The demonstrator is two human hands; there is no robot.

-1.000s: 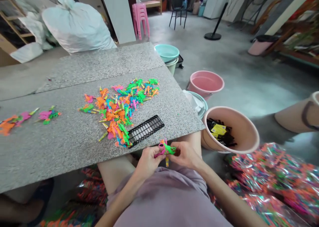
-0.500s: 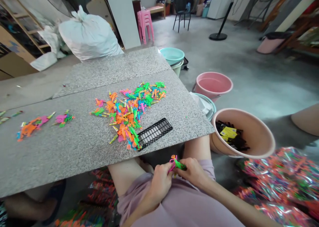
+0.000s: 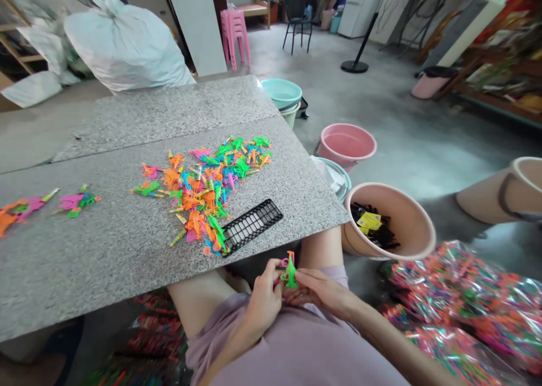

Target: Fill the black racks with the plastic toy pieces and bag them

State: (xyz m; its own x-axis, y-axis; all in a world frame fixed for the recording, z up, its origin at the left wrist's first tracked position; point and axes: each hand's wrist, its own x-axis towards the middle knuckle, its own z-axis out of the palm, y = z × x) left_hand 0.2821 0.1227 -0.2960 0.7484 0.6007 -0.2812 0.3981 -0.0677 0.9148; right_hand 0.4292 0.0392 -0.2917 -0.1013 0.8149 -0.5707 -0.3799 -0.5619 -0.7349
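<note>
Over my lap, just off the table edge, my left hand (image 3: 266,294) is closed on small bright plastic toys (image 3: 290,276). A green piece stands upright in front, with pink loops and an orange tip showing beside it. My right hand (image 3: 324,293) grips the same toys from the other side, its fingertips partly hidden behind the green piece. Beyond my hands, a heap of similar toys (image 3: 207,197) in orange, green, pink and blue lies on the speckled table (image 3: 127,262). A black mesh basket (image 3: 254,225) lies at the heap's near side.
To my right stands a peach bucket (image 3: 417,228) with black pieces and a yellow label inside. A pink bucket (image 3: 347,140) and a turquoise basin (image 3: 282,92) stand farther back. Clear bags of toys (image 3: 461,295) lie on the floor. A white sack (image 3: 127,47) rises behind the table.
The toys in my hands have turned, so the green piece now points up instead of sideways. My view has swung right, bringing another bucket in at the right edge.
</note>
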